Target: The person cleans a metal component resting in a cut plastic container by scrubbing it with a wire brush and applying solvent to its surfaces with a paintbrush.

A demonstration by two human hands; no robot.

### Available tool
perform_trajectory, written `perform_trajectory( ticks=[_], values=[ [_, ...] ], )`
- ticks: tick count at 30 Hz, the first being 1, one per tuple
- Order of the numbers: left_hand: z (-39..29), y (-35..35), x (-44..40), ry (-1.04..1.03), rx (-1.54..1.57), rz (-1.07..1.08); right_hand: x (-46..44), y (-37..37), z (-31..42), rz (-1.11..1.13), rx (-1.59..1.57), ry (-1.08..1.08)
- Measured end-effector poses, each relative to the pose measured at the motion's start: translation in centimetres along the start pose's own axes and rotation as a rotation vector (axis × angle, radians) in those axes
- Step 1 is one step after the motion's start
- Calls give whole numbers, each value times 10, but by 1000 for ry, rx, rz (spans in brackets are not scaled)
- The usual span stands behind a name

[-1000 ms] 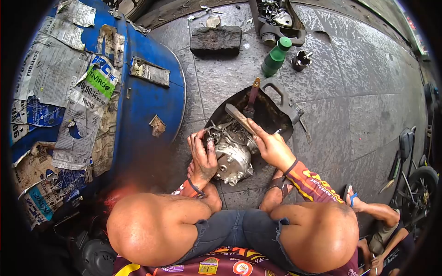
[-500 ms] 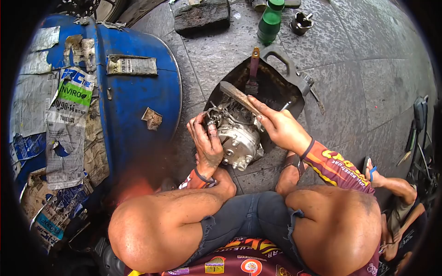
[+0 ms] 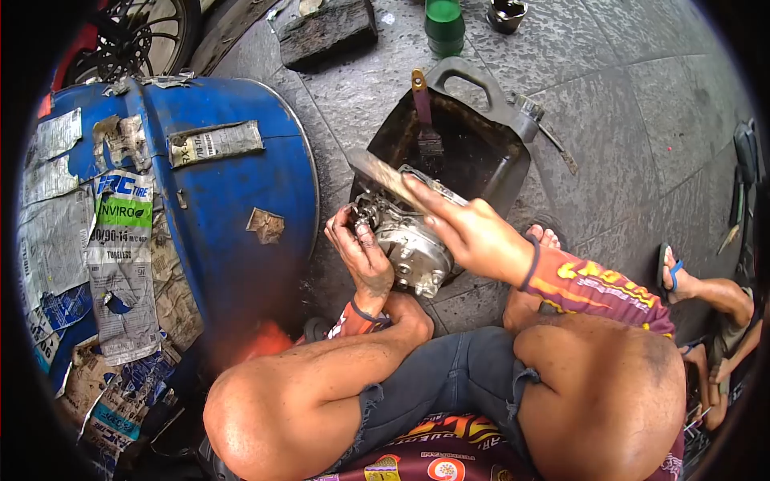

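Note:
A silvery metal engine part point(image 3: 411, 250) rests at the near edge of a black pan point(image 3: 481, 152). My left hand point(image 3: 365, 258) is closed on the part's left side, its fingers dark with grime. In my right hand point(image 3: 473, 232) is a flat, worn brush-like tool point(image 3: 381, 176), held across the top of the part; its tip points up and left and is slightly blurred. A second brush point(image 3: 423, 108) with a reddish-brown handle leans inside the pan, beyond both hands.
A blue drum point(image 3: 241, 184) covered with torn labels stands at left. Beyond the pan are a dark block point(image 3: 329, 34), a green bottle point(image 3: 444, 28) and a small metal cup point(image 3: 506, 14). A thin tool point(image 3: 559, 151) lies right of the pan. Another person's leg point(image 3: 714, 295) shows at lower right.
The view has shifted, so the bottle and block sit nearer the top edge. My right hand has moved slightly with its tool over the part; my left hand keeps its hold.

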State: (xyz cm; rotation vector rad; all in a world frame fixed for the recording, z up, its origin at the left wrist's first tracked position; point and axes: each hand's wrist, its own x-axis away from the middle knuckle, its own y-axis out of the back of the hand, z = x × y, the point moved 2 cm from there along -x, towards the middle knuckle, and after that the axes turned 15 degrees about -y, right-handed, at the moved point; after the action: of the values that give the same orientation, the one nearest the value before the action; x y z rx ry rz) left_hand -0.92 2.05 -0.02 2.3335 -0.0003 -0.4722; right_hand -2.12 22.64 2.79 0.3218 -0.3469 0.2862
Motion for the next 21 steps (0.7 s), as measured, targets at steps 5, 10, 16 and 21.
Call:
perform_trajectory(
  ticks=[5, 10, 16, 21],
  values=[
    [-4, 4, 0, -28, 1, 31, -4, 11, -15, -21, 72, -49],
    [2, 4, 9, 30, 31, 17, 23, 19, -7, 48, 39, -33],
    [-3, 5, 6, -17, -3, 37, 6, 25, 1, 50, 171, -252],
    [1, 2, 8, 37, 66, -34, 33, 35, -3, -21, 228, -70]
  ],
)
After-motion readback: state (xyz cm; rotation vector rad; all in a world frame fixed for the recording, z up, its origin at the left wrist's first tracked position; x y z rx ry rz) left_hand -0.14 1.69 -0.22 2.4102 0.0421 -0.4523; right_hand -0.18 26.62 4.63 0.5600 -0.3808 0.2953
